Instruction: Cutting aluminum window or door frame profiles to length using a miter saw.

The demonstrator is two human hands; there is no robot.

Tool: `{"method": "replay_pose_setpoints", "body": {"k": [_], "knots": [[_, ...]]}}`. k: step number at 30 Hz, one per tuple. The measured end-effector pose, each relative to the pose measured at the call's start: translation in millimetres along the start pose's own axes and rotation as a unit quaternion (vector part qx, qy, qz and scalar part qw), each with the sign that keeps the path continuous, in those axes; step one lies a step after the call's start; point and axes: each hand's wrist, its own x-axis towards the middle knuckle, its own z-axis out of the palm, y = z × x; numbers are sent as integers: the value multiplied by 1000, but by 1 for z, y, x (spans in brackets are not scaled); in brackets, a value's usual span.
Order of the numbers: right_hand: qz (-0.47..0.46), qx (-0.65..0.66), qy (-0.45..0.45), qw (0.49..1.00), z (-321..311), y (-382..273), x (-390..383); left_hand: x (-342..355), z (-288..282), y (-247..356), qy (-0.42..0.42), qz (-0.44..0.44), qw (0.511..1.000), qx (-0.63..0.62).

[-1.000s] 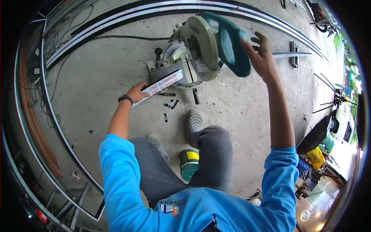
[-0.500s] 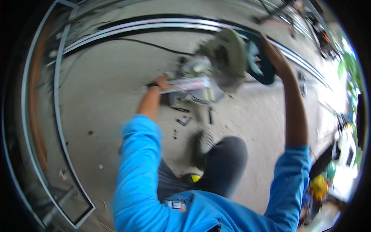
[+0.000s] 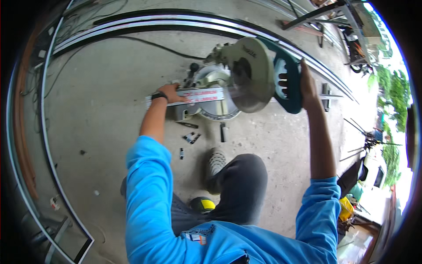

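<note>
Nearest me, a grey shoe [image 3: 215, 162] rests on the concrete floor [image 3: 101, 110], with small dark offcuts [image 3: 190, 137] just ahead. My left hand [image 3: 172, 93] presses flat, fingers spread, on the long silver aluminium bar [image 3: 200, 95] lying across the saw's base. My right hand [image 3: 303, 83] has its fingers wrapped around the teal handle of the grey mitre saw [image 3: 246, 75], whose head is raised above the bar. Long metal rails [image 3: 176, 22] curve beyond.

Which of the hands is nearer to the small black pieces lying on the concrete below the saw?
Left. The left hand presses the metal bar just above the black pieces; the right hand grips the saw handle, farther off.
</note>
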Motion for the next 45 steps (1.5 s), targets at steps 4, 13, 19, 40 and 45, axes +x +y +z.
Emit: {"method": "replay_pose_setpoints", "body": {"k": [4,13,19,40,45], "knots": [[-37,28,-26,999,-7,20,-16,6,-18,11,-20,-10,1000,8],[-47,90,29,994,-13,89,-31,40,3,25,-11,15,999,35],[-196,-139,50,969,10,107,-10,38,16,-18,-36,174,977,-121],[-212,-99,85,969,7,98,-30,24,4,1,-6,80,989,-123],[-184,-60,88,977,18,84,-45,16,-2,-4,-2,66,994,-87]]}}
